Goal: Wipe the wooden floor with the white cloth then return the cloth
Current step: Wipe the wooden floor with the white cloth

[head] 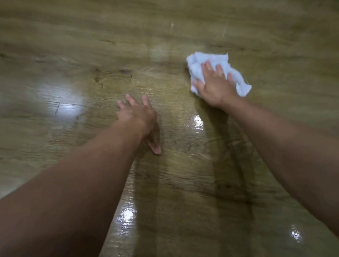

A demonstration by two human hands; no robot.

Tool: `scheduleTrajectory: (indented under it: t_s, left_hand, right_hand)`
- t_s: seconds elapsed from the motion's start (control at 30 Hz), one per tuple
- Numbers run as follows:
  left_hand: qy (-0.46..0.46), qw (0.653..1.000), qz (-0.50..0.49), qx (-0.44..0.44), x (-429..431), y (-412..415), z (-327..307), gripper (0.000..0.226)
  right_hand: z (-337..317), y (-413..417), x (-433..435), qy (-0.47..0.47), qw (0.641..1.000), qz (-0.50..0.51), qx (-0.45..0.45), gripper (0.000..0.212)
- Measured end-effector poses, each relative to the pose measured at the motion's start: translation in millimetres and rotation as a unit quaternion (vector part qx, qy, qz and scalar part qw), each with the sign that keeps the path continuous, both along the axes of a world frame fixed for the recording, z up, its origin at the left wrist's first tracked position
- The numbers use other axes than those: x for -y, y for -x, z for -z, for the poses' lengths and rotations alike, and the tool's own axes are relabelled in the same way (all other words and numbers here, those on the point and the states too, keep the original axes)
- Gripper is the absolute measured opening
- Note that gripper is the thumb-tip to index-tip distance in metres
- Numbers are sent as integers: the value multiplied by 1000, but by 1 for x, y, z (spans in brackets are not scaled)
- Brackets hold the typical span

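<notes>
A crumpled white cloth (210, 63) lies on the wooden floor (73, 54) right of centre. My right hand (215, 85) presses flat on top of it with the fingers spread and straight. My left hand (138, 117) rests palm down on the bare floor to the left of the cloth, fingers spread and thumb pointing back toward me. Both forearms reach forward from the bottom of the view. The picture is blurred by motion.
Glossy wood-grain planks fill the whole view, with bright light reflections (129, 213) near my arms and at the left (65, 97). A dark knot mark (131, 79) sits ahead of my left hand. Nothing else shows.
</notes>
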State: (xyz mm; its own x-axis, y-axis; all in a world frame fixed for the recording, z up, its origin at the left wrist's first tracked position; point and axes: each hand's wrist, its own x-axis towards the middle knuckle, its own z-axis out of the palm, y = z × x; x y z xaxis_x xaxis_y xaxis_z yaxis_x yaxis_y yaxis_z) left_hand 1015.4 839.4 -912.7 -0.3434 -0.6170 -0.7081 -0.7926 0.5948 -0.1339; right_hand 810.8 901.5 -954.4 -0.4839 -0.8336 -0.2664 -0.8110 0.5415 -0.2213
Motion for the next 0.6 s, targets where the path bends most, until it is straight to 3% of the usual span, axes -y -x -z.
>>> scheduleTrajectory:
  t_s: [0.17, 0.27, 0.43, 0.6]
  left_hand:
    - [0, 994, 102, -27, -12, 7, 0, 155]
    - [-18, 987, 160, -28, -26, 20, -6, 145]
    - [-32, 989, 147, -6, -28, 23, -1, 152]
    - [5, 986, 164, -14, -45, 49, -4, 141]
  right_hand:
    - [0, -85, -89, 34, 999, -40, 12, 61]
    - [-3, -58, -98, 33, 996, -72, 38, 59]
    - [-3, 57, -50, -15, 996, 78, 27, 64]
    - [0, 7, -74, 17, 996, 85, 6, 63]
